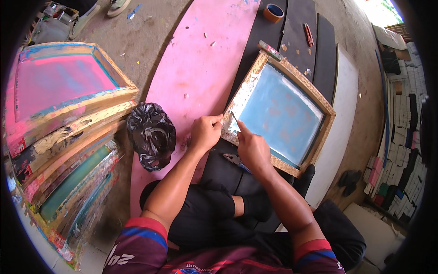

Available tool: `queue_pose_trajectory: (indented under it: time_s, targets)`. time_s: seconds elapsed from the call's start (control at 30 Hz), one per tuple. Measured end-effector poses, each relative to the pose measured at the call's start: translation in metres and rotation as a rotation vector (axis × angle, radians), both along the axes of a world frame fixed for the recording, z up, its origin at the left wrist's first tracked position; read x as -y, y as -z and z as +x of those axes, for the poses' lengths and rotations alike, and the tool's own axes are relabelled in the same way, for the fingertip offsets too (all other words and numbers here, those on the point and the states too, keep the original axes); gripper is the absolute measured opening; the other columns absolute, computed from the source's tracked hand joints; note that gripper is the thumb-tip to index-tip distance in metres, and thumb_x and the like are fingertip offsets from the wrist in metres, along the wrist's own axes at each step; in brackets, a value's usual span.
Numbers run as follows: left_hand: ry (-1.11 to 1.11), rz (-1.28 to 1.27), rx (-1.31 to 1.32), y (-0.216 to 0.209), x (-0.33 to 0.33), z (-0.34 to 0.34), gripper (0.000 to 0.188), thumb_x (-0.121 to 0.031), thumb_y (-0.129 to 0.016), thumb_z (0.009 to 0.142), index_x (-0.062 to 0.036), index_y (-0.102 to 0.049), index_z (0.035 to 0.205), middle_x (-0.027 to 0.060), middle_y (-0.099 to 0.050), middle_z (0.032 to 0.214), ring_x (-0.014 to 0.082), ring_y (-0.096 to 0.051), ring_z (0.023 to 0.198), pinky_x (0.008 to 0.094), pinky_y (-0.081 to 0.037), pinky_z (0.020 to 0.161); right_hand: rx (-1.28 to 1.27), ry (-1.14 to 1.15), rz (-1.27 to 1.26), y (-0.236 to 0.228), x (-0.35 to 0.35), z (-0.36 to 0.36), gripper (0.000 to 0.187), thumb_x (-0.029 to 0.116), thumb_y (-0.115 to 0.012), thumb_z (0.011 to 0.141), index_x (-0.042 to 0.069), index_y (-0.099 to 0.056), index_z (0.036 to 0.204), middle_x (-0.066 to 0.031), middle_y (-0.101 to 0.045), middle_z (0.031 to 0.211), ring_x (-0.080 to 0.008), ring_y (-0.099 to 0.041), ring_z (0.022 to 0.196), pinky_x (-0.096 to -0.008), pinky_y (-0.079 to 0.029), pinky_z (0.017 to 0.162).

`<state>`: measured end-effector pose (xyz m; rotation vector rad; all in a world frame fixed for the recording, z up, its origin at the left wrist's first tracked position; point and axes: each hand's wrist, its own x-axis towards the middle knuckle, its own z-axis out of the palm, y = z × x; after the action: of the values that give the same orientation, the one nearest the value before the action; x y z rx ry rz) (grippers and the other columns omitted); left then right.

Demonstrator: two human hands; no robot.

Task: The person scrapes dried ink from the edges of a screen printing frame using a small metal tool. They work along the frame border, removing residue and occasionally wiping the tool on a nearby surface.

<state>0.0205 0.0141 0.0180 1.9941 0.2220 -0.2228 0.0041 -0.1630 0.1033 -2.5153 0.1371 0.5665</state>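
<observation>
A wooden silkscreen frame [329, 106] with blue mesh lies tilted across dark padded boards in front of me. Its left rail is smeared with white and brown residue. My left hand [206, 133] is closed, thumb and fingers pinched at the outer edge of that rail near its lower left corner. In my right hand [253, 150] is a thin tool with a slim dark shaft [234, 116]; its tip touches the rail close to my left fingertips, and the handle is hidden in my grip. Pliers [232, 158] lie just below the frame, beside my right wrist.
Left of me, several paint-stained screen frames [68, 109] are stacked. A crumpled black plastic bag [151, 137] sits on the pink board [200, 55]. Farther off are a tape roll [273, 13] and a red cutter knife [309, 35]. Dark sandals [350, 179] lie at right.
</observation>
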Motion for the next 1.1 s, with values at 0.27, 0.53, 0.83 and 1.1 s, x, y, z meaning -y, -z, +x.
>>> queue_pose_trajectory:
  time_s: [0.27, 0.53, 0.83, 1.1]
  targets:
    - [0.016, -0.013, -0.037, -0.003, -0.003, 0.003, 0.031, -0.019, -0.074, 0.098, -0.0010, -0.080, 0.122, 0.0228, -0.080, 0.112, 0.0294, -0.080, 0.102, 0.0368, -0.060, 0.091, -0.134, 0.276, 0.623, 0.048, 0.028, -0.002, 0.038, 0.020, -0.062, 0.112, 0.017, -0.068, 0.150, -0.0049, -0.063, 0.071, -0.0046, -0.050, 0.055, -0.0222, -0.035, 0.052]
    - [0.000, -0.101, -0.073, -0.003, -0.004, 0.007, 0.032, -0.018, -0.074, 0.097, 0.0004, -0.079, 0.123, 0.0212, -0.080, 0.117, 0.0276, -0.078, 0.111, 0.0379, -0.058, 0.099, -0.430, 0.496, 0.754, 0.018, 0.034, 0.006, 0.038, 0.024, -0.064, 0.111, 0.019, -0.069, 0.148, -0.0078, -0.068, 0.079, -0.0095, -0.058, 0.058, -0.0238, -0.042, 0.053]
    - [-0.023, -0.100, 0.118, 0.015, 0.002, 0.007, 0.028, -0.015, -0.071, 0.098, 0.0036, -0.078, 0.118, 0.0202, -0.079, 0.113, 0.0339, -0.077, 0.107, 0.0401, -0.059, 0.094, 0.046, 0.064, 0.092, -0.004, 0.026, 0.026, 0.036, 0.027, -0.066, 0.108, 0.014, -0.071, 0.142, -0.0223, -0.077, 0.120, -0.0359, -0.076, 0.115, -0.0398, -0.057, 0.095]
    - [0.001, -0.105, 0.107, 0.014, 0.002, 0.004, 0.027, -0.015, -0.072, 0.099, 0.0022, -0.079, 0.118, 0.0191, -0.079, 0.106, 0.0342, -0.078, 0.093, 0.0405, -0.060, 0.082, 0.002, 0.003, -0.065, -0.012, 0.015, 0.032, 0.036, 0.029, -0.064, 0.108, 0.021, -0.071, 0.142, -0.0219, -0.078, 0.111, -0.0423, -0.076, 0.102, -0.0475, -0.058, 0.088]
